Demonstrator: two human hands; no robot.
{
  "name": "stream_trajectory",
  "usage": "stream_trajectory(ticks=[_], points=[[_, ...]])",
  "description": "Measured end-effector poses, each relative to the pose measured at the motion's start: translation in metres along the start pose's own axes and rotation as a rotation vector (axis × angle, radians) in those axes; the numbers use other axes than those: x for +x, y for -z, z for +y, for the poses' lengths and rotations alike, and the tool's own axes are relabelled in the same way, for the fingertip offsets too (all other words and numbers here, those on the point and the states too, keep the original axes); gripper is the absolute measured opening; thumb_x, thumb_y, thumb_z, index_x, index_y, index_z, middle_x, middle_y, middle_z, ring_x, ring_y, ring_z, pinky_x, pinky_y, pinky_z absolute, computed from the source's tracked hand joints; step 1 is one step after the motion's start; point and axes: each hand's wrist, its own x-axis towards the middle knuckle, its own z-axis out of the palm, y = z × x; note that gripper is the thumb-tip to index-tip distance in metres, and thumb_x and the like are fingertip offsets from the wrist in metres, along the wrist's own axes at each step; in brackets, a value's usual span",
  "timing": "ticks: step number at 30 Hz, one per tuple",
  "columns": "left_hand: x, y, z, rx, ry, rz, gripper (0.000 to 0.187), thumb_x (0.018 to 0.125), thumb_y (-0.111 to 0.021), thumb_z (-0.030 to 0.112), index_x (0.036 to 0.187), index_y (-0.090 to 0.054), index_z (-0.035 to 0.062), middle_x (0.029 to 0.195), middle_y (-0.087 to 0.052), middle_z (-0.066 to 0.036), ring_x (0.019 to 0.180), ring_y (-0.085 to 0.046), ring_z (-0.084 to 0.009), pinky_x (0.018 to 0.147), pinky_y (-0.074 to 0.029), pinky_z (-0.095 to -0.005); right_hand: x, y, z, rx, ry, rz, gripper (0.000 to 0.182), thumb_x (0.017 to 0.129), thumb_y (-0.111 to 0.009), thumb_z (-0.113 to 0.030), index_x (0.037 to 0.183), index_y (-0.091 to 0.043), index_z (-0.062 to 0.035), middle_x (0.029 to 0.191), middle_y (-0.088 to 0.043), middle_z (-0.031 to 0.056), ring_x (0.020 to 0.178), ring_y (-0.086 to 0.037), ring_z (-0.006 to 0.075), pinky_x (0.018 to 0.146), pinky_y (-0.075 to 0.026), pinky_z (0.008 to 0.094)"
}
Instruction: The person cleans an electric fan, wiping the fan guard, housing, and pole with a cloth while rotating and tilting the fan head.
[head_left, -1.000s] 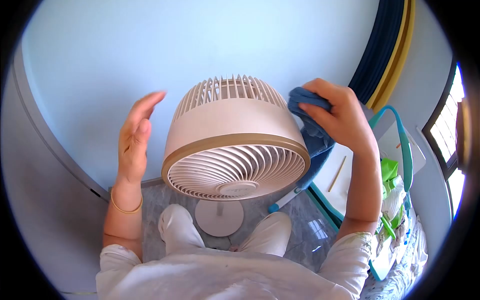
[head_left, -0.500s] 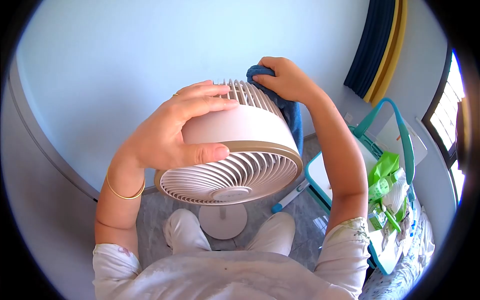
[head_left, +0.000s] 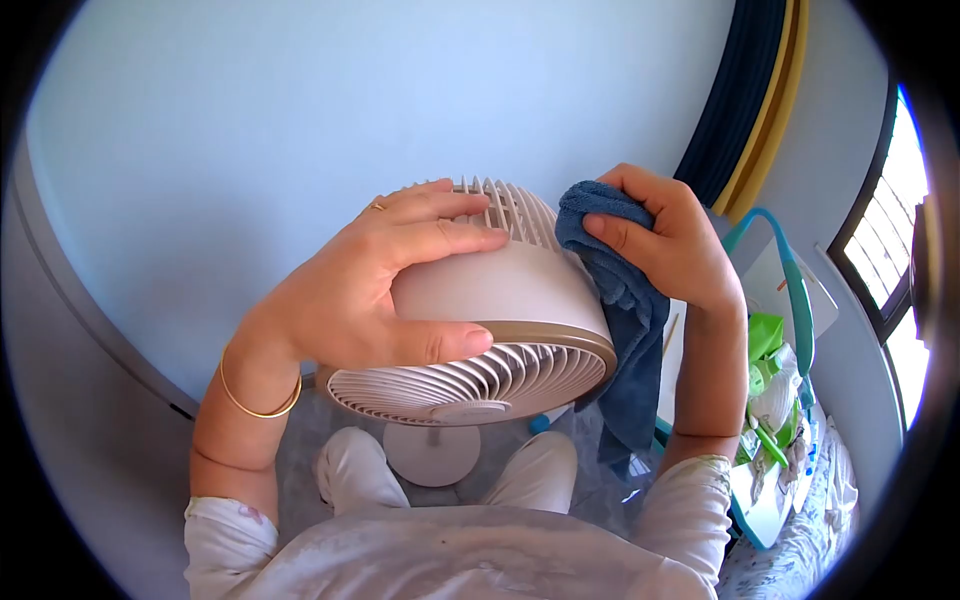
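One fan (head_left: 490, 300) stands between the hands; the left hand's (head_left: 365, 275) grip is spread over the housing (head_left: 535, 285); the right hand (head_left: 680, 240) pinches a blue cloth (head_left: 622, 285); loose folds could snag the rear slats (head_left: 530, 212) if dragged across them.

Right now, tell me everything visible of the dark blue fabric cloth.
The dark blue, plush-looking fabric cloth is bunched at its top in the bare right hand, thumb on its near side. Below, it hangs in loose folds just beside the round, pale beige, plastic-looking fan head; whether the two touch is unclear.
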Motion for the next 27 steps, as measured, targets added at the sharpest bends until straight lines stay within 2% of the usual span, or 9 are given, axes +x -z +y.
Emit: stream_trajectory(ticks=[5,6,9,12,15,18,21,24,27], points=[[-0.001,0.001,-0.004,0.013,-0.028,0.027,0.066,0.065,-0.078,0.034,0.122,-0.061,0.0046,0.134,-0.048,-0.023,0.132,-0.034,-0.041,0.109,-0.025,-0.0485,0.024,-0.01,-0.001,-0.315,0.064,-0.018,0.022,0.08,-0.065,-0.017,0.089,-0.06,0.0024,0.073,-0.061,0.0188,0.064,-0.056,0.03,0.063,-0.046,0.0361],[-0.001,0.001,-0.004,0.024,-0.038,0.032,0.066,0.065,-0.078,0.034,0.122,-0.061,0.0049,0.134,-0.048,-0.023,0.132,-0.034,-0.041,0.109,-0.025,-0.0485,0.035,-0.017,0.007,-0.366,0.086,0.049,0.024,0.079,-0.064,-0.019,0.087,-0.059,0.0031,0.073,-0.06,0.021,0.064,-0.055,0.035,0.063,-0.045,0.0391],[-0.002,0.001,-0.005,0.046,-0.051,0.042,0.065,0.065,-0.078,0.034,0.121,-0.062,0.0058,0.133,-0.049,-0.023,0.132,-0.035,-0.0407,0.108,-0.026,-0.0486,0.069,-0.029,0.031,-0.399,0.003,0.055,0.025,0.08,-0.063,-0.02,0.088,-0.059,0.003,0.072,-0.06,0.0208,0.064,-0.055,0.0339,0.063,-0.045,0.0394],[-0.003,0.0,-0.006,0.043,-0.034,0.055,0.065,0.065,-0.078,0.034,0.121,-0.062,0.006,0.133,-0.049,-0.022,0.132,-0.035,-0.0404,0.108,-0.026,-0.0485,0.072,-0.029,0.033,-0.325,-0.01,0.026,0.023,0.082,-0.065,-0.018,0.088,-0.058,0.0032,0.068,-0.056,0.0128,0.063,-0.049,0.0149,0.061,-0.044,0.032],[-0.004,0.001,-0.007,0.012,-0.012,0.051,0.065,0.065,-0.078,0.033,0.121,-0.061,0.0048,0.134,-0.048,-0.022,0.132,-0.034,-0.04,0.108,-0.026,-0.0478,0.04,-0.015,0.008,-0.286,0.048,-0.004,0.024,0.082,-0.064,-0.019,0.089,-0.06,0.0034,0.071,-0.06,0.019,0.061,-0.054,0.0259,0.062,-0.046,0.0359],[-0.005,0.002,-0.005,-0.005,0.015,0.048,0.065,0.065,-0.078,0.032,0.121,-0.061,0.0034,0.135,-0.047,-0.022,0.133,-0.033,-0.0399,0.108,-0.027,-0.0473,0.003,-0.012,-0.017,-0.151,0.037,-0.004,0.021,0.082,-0.065,-0.016,0.088,-0.06,0.0032,0.069,-0.059,0.015,0.061,-0.053,0.0189,0.06,-0.045,0.0327],[-0.004,0.001,-0.001,-0.009,0.003,0.032,0.064,0.065,-0.078,0.031,0.12,-0.062,0.0029,0.135,-0.047,-0.022,0.133,-0.033,-0.0397,0.109,-0.027,-0.0468,0.01,-0.012,-0.014,-0.066,0.025,-0.006,0.018,0.082,-0.065,-0.014,0.086,-0.06,0.0024,0.068,-0.057,0.0117,0.062,-0.051,0.0148,0.059,-0.044,0.0307],[-0.005,-0.001,0.001,0.017,-0.027,0.041,0.062,0.066,-0.078,0.032,0.12,-0.062,0.0039,0.134,-0.048,-0.022,0.132,-0.034,-0.0396,0.108,-0.027,-0.047,0.027,-0.018,-0.008,-0.161,0.045,-0.032,0.019,0.082,-0.065,-0.015,0.087,-0.061,0.0022,0.069,-0.059,0.0145,0.061,-0.053,0.0189,0.06,-0.045,0.0329],[-0.005,-0.001,-0.001,0.039,-0.05,0.061,0.061,0.066,-0.078,0.032,0.119,-0.063,0.0049,0.132,-0.05,-0.022,0.131,-0.036,-0.0395,0.108,-0.028,-0.0473,0.053,-0.027,0.014,-0.316,0.113,0.059,0.021,0.082,-0.064,-0.017,0.088,-0.061,0.0027,0.071,-0.06,0.0175,0.061,-0.055,0.0237,0.06,-0.044,0.0355]])
